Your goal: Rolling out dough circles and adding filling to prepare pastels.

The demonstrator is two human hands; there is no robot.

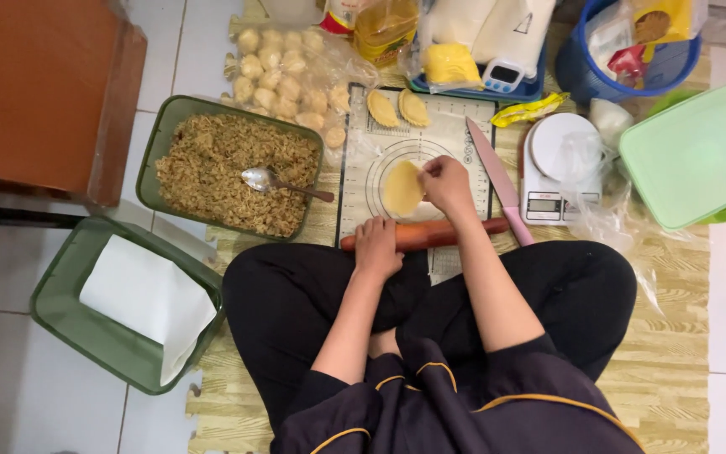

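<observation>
Currently rolling gives way to filling: left of the mat, a green tray holds filling with a spoon; the left hand rests curled over the rolling pin; the right hand pinches the dough round's edge on the pastry mat, probably calling for a gentle lift

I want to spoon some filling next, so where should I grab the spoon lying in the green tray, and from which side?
Take the spoon by its dark handle end, which lies on the noodle filling and points toward the pastry mat. Come from the mat side, probably with the left hand: the shiny bowl is turned away into the filling, and the handle tip lies bare near the tray rim.
</observation>
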